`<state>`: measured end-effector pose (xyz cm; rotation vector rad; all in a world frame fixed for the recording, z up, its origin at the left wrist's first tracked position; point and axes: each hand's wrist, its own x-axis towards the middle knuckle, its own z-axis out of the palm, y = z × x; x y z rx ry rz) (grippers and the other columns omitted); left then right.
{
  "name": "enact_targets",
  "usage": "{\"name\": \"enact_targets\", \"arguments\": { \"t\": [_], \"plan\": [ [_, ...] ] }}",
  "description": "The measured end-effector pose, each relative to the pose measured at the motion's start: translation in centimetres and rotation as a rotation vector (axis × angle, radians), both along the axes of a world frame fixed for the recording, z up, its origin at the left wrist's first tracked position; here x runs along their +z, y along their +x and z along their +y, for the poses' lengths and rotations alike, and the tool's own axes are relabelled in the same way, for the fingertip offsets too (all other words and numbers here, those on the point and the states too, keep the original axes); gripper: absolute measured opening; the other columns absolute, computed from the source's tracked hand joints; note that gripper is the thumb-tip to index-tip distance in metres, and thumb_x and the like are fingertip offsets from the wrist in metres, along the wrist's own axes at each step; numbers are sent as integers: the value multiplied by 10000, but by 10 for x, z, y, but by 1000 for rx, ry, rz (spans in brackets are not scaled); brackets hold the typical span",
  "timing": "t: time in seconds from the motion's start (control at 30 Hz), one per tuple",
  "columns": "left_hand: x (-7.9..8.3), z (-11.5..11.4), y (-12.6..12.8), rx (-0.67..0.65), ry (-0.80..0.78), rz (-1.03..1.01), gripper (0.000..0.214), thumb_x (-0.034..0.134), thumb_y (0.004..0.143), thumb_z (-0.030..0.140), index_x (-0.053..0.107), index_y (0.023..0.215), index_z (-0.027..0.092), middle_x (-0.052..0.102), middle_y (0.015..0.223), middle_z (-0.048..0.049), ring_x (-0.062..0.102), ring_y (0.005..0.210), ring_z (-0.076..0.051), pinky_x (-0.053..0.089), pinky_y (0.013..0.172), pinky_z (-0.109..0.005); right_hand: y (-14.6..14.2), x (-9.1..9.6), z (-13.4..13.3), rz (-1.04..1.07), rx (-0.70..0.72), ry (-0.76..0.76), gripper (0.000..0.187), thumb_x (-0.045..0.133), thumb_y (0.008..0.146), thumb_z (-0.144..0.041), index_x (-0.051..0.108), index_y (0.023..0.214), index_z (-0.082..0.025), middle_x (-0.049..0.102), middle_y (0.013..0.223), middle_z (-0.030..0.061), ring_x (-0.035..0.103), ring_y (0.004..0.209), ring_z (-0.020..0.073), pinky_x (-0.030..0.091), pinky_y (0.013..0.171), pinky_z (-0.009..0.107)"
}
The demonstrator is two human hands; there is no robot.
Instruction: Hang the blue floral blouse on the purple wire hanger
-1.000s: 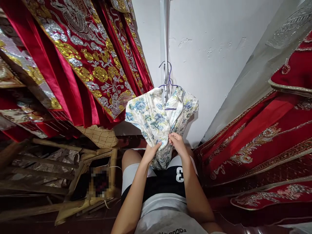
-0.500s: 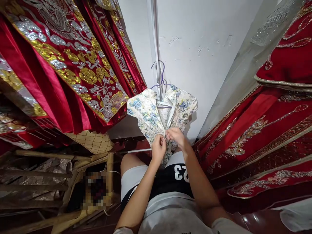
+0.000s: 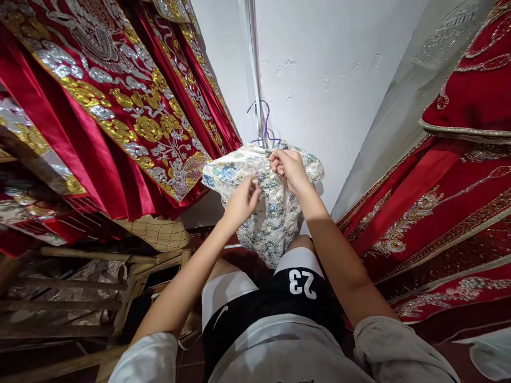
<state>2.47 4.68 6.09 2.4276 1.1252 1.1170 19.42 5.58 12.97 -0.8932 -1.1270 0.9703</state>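
Observation:
A small cream garment with blue flowers (image 3: 275, 223) hangs on a purple wire hanger (image 3: 264, 127) hooked to a white pole (image 3: 253, 64) against the wall. My right hand (image 3: 288, 167) is closed on the cloth near the collar, just under the hanger. My left hand (image 3: 241, 199) pinches the front of the same garment a little lower and to the left. Both arms reach up from my lap.
Red robes with gold and silver embroidery (image 3: 131, 106) hang close on the left, and more red embroidered cloth (image 3: 447, 202) fills the right. A wooden chair frame (image 3: 131, 276) and a woven basket (image 3: 155, 231) stand lower left. The white wall (image 3: 331, 80) is straight ahead.
Both hands have climbed from the lower front of the floral garment up to its collar area. The front opening, parted before, now lies closed.

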Motion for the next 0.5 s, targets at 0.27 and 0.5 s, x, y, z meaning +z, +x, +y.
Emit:
{"name": "enact_targets", "arguments": {
  "t": [0.27, 0.5],
  "plan": [
    [76, 37, 25, -23, 363, -8, 130, 514, 938, 163, 637, 900, 180, 685, 888, -79, 615, 840, -212, 472, 792, -349, 0, -27, 9, -154, -53, 97, 292, 509, 896, -161, 539, 607, -189, 446, 441, -60, 338, 400, 70, 255, 446, 217],
    [57, 38, 20, 94, 316, -297, 111, 523, 977, 214, 600, 897, 212, 692, 932, -48, 619, 904, -192, 467, 844, -338, -6, -65, 24, -376, -200, 58, 266, 553, 836, -247, 514, 576, -203, 414, 489, -62, 347, 484, 104, 234, 504, 259]
  ]
}}
